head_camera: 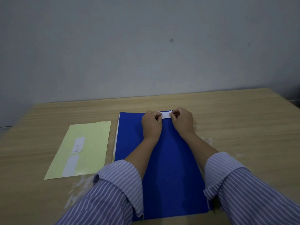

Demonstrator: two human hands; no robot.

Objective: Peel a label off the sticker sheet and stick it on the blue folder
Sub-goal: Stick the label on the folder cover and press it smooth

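The blue folder lies flat on the table in front of me, long side running away from me. A small white label with faint writing sits at the folder's far edge. My left hand pinches its left end and my right hand pinches its right end, fingers curled. Whether the label is pressed down or held just above the folder I cannot tell. To the left of the folder lies the pale yellow sticker sheet, with one written white label and one blank white patch on it.
The wooden table reaches to a grey wall at the back. Its right edge shows at far right. My striped rolled sleeves cover the folder's near corners. Pale scuffed patches mark the tabletop near my forearms.
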